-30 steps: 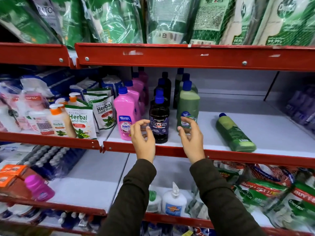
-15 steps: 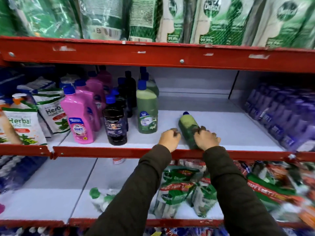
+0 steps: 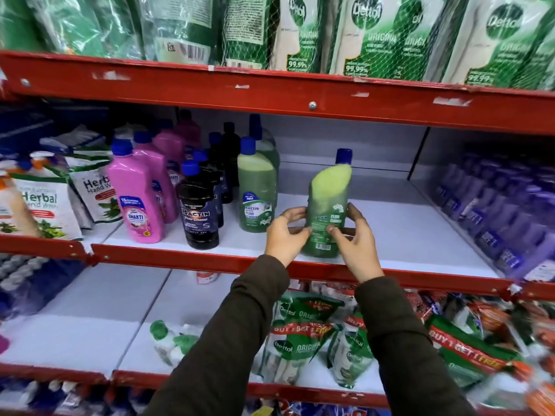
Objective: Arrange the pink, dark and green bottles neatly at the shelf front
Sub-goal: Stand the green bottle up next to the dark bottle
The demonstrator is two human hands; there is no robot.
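This is a shop aisle, the cleaning and hygiene section. Red metal shelving carries many identical goods in rows: netted Dettol refill pouches at twelve o'clock, Herbal hand wash packs at nine, purple bottles at three, and "Buy 1 Get 1 Free" packs at five.

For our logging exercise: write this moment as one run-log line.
hands: left hand and right hand grip green bottle | bottle: upright, shelf front | step: placing
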